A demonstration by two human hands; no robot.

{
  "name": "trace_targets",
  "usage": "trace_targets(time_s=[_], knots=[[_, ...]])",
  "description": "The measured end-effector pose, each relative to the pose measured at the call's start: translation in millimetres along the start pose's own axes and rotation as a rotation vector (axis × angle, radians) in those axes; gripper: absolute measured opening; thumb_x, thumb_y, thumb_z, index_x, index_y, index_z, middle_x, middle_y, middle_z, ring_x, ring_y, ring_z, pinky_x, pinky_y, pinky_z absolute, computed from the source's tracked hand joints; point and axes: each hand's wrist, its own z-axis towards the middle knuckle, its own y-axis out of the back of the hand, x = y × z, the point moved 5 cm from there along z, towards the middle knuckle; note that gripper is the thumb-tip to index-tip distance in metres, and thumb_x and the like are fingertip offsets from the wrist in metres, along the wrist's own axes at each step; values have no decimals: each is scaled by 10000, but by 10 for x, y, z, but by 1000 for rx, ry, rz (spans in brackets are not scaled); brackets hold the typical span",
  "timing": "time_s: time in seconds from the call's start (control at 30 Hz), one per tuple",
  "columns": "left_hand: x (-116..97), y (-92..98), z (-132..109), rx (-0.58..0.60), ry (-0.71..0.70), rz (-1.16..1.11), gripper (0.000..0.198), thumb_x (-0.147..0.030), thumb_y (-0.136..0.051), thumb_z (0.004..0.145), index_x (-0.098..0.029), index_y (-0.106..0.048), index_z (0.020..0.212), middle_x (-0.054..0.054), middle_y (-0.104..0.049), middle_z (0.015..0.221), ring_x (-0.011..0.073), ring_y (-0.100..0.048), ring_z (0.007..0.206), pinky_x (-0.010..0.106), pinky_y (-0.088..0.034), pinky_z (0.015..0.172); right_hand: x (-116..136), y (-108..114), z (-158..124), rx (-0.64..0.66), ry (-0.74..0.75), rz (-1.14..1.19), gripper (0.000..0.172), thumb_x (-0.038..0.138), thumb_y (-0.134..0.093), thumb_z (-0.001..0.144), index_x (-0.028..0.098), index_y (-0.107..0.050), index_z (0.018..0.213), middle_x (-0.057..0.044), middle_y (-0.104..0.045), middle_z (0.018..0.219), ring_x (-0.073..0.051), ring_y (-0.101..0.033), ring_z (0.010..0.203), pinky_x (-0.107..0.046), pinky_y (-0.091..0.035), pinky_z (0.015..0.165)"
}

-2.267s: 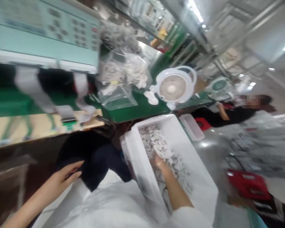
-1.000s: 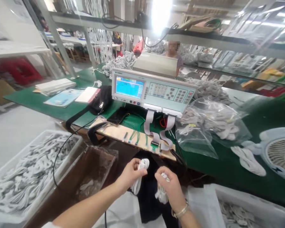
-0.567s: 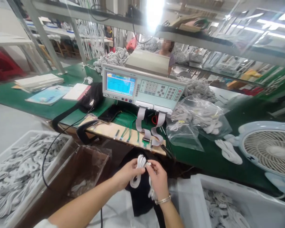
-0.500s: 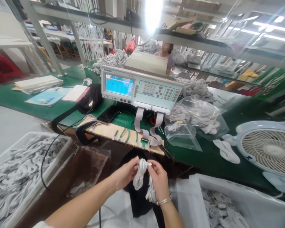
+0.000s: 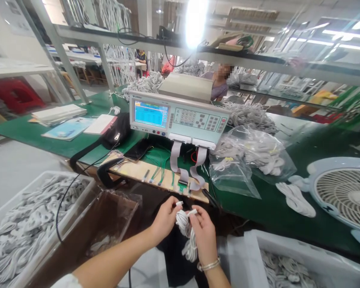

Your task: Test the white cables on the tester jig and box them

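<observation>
In front of the bench, my left hand [image 5: 166, 219] pinches a small white connector [image 5: 179, 203] at one end of a coiled white cable [image 5: 183, 224]. My right hand [image 5: 204, 233] grips another white connector [image 5: 192, 212] between thumb and fingers. A second coiled white bundle [image 5: 191, 247] hangs beneath my right fingers; whether both coils are one cable I cannot tell. Just beyond my hands lies a wooden board [image 5: 135, 168] with small sockets and green wires. Two grey ribbon cables [image 5: 176, 154] run from it to a tester [image 5: 174, 116] with a lit screen.
A bin [image 5: 91, 184] of cables stands at left beside a brown box [image 5: 117, 210]. Another white bin [image 5: 255, 244] is at lower right. Bagged cables [image 5: 258, 154], a loose cable bundle [image 5: 295, 198] and a fan [image 5: 345, 192] occupy the bench's right. A person [image 5: 220, 82] sits behind the tester.
My hands have shifted slightly right, and the left now shows a connector at its fingertips. The coils have turned and sit closer together. The view has tilted a little.
</observation>
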Motion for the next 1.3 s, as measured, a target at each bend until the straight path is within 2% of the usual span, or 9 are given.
trace_targets(time_s=[0.07,0.13,0.3,0.4,0.57,0.77,1.03,1.23,1.3], knots=[[27,-53,19,58,74,-91,203,-372,-484,715,-171,-456,703,-49,-457,586,77,-445,534,178,-369,484,-23,-23,102,54,-132,138,327,377,-551,709,136,-545,929,-62,-664,733,-173,-604,583,-256,-473,522],[70,-83,53,134,178,-165,239,-401,-499,696,-167,-454,717,-41,-472,584,87,-474,531,182,-392,461,-28,-11,205,51,-193,162,292,371,-583,686,129,-591,849,-50,-663,693,-159,-589,556,-241,-457,504],[99,14,164,233,305,-125,248,-373,-568,642,-140,-493,679,-21,-512,559,76,-490,500,179,-408,461,-5,40,367,46,-149,70,280,330,-624,655,116,-629,835,-58,-663,702,-178,-586,639,-270,-457,594],[105,70,180,279,376,-152,242,-354,-588,627,-133,-507,685,1,-557,591,80,-511,507,191,-419,480,31,25,374,66,-108,-15,287,338,-608,667,111,-636,840,-62,-657,669,-181,-579,614,-284,-453,584],[113,109,175,274,432,-243,275,-367,-624,586,-128,-514,664,21,-590,616,87,-529,521,201,-422,495,51,-14,344,41,-100,9,284,345,-619,650,123,-646,826,-57,-661,679,-190,-592,663,-286,-461,619],[129,89,181,227,455,-277,288,-375,-642,572,-134,-499,639,24,-602,614,89,-537,524,211,-434,511,-5,-2,360,-6,-97,86,272,327,-635,638,112,-645,802,-55,-655,662,-175,-583,623,-276,-456,591],[78,104,142,181,430,-347,277,-363,-643,575,-141,-483,610,10,-586,613,66,-509,513,182,-413,504,-90,-103,353,-50,-137,383,217,322,-650,624,132,-625,727,-4,-615,571,-131,-545,507,-246,-433,504],[105,84,150,159,428,-384,267,-339,-647,577,-136,-475,598,-3,-559,578,56,-492,489,172,-401,491,-18,-19,342,7,-62,185,262,314,-663,613,121,-631,787,-22,-634,619,-149,-568,598,-248,-442,578],[115,59,165,142,417,-423,260,-329,-646,585,-133,-474,594,-12,-542,554,49,-479,470,166,-394,482,-13,18,324,11,-65,129,249,332,-651,622,127,-634,764,-13,-626,597,-136,-555,570,-225,-432,540]])
